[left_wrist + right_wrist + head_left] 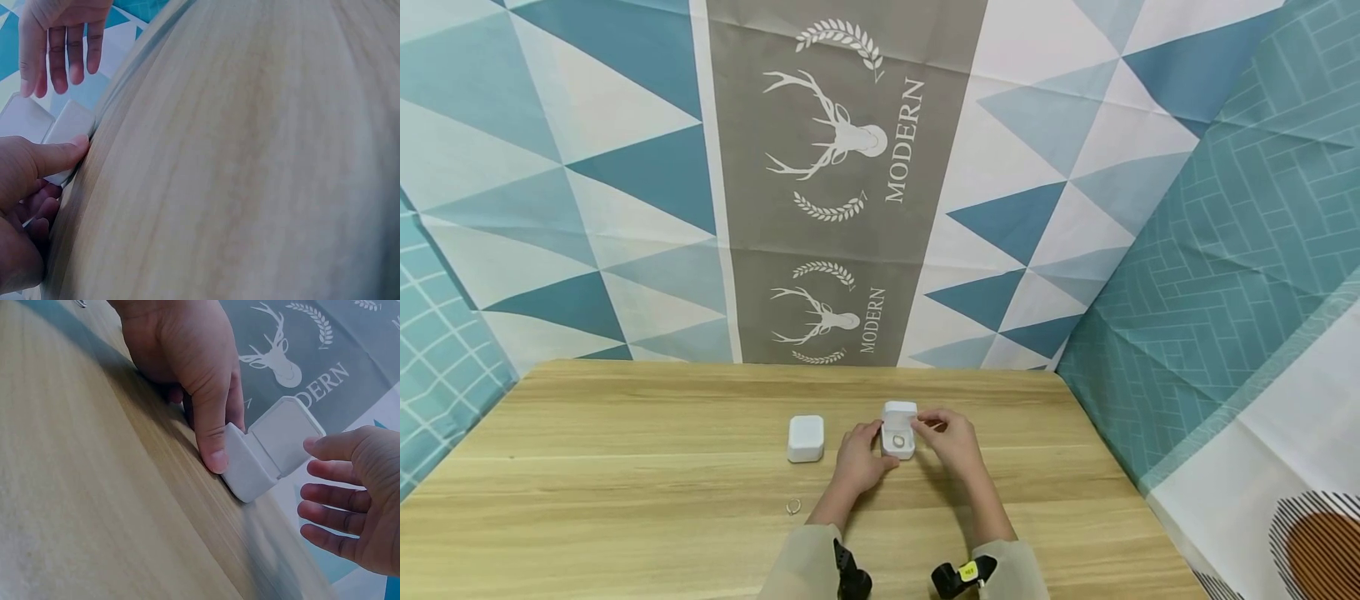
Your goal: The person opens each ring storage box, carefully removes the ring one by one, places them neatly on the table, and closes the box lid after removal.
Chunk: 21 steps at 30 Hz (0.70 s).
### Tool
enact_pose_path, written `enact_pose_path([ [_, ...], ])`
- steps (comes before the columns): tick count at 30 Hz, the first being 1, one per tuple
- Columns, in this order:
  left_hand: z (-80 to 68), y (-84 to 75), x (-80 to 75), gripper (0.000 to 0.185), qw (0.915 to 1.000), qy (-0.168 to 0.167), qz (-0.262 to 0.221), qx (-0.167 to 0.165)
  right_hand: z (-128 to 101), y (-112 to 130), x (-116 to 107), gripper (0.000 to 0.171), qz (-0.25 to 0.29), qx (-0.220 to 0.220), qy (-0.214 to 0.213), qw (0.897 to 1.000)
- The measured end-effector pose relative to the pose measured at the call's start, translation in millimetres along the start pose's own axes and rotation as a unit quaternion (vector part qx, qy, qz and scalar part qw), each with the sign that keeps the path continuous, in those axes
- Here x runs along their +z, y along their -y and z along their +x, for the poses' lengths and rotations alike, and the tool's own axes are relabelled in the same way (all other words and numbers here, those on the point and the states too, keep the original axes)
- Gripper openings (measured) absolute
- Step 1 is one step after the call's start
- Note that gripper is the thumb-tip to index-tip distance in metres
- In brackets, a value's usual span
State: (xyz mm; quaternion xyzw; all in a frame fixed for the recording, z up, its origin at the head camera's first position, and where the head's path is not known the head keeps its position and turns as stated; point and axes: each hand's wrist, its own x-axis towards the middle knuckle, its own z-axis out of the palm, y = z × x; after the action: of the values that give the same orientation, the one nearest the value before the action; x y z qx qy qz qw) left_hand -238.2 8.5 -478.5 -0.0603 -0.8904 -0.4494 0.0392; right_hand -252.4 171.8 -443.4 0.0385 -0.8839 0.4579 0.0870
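Note:
A small white ring box (898, 453) stands on the table with its lid raised, a ring (898, 442) seated inside. My left hand (859, 460) grips the box's lower part from the left, thumb along the near side, as the right wrist view also shows for the ring box (247, 472). To the right of the lid is my right hand (953, 440). In the right wrist view, the thumb tip of the right hand (369, 500) meets the lid's edge, and its fingers are loosely extended. From the left wrist view, the ring inside is hidden.
A second white box (806, 439), closed, stands left of my left hand. Nearer me on the wooden table (647, 500) lies a loose ring (788, 509). Patterned cloth (850, 225) hangs behind the table's far edge, with more cloth (1240, 333) at the right.

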Motion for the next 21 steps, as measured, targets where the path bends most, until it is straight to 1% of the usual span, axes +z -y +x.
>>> enact_pose_path([
  [6,0.1,0.4,-1.5,0.067,1.0000,-0.003,-0.004,0.000,-1.2,2.6,2.4,0.015,-0.009,-0.008,0.001,1.000],
  [11,0.4,1.0,-1.7,0.067,1.0000,-0.001,-0.001,0.001,-2.6,1.5,5.5,0.014,-0.009,-0.007,0.008,1.000],
  [21,-0.2,1.2,-1.4,0.068,0.9999,0.002,0.005,0.010,-5.6,-3.8,15.1,0.014,-0.019,-0.007,0.037,0.999],
])
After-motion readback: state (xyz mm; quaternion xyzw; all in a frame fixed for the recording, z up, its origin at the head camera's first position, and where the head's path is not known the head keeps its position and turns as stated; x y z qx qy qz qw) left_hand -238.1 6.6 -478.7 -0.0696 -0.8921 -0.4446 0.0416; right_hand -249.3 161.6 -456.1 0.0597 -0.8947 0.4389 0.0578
